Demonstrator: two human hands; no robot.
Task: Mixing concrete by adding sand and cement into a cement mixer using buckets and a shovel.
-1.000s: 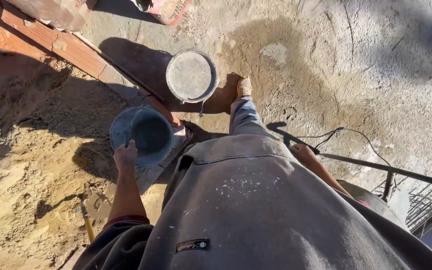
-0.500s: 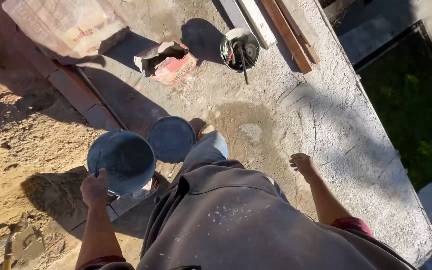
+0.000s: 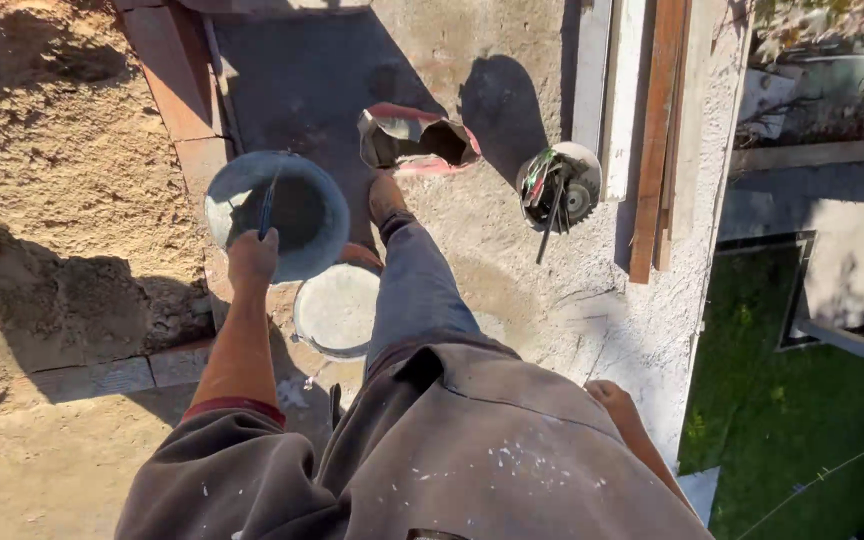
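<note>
Grey-blue plastic forms the round open bucket point(image 3: 277, 215), which hangs over the edge of the rough concrete slab point(image 3: 512, 270) beside the sandy ground point(image 3: 62, 200). The left hand point(image 3: 252, 258) is closed over the near rim of this bucket, fingers curled around the lip, and also pins a thin dark tool handle point(image 3: 267, 205) that slants down into the shadowed interior. Whether the bucket carries any load cannot be told; its inside lies in shade.

Handling judgement: the wall looks thin and slightly flexible, so a one-point rim grip is likely to let the bucket tilt and flex if it is loaded. The dusty lip may be slippery. A wire bail, if one is fitted, would be the firmer place to take hold; none is clearly visible here.

Just below the held bucket, a second round bucket with pale grey caked contents point(image 3: 337, 310) stands on the slab, touching the person's blue-trousered leg point(image 3: 417, 290). It would probably be heavy and is best lifted at two opposite rim points.

The right hand point(image 3: 612, 398) hangs at the person's side near the slab's edge, and appears loosely curled and empty, though it is partly hidden by the grey jacket point(image 3: 492, 470).

Farther off lie a torn red-and-grey sack point(image 3: 417, 140), a small pale bucket of hand tools point(image 3: 560, 185), and long wooden boards point(image 3: 657, 130).
</note>
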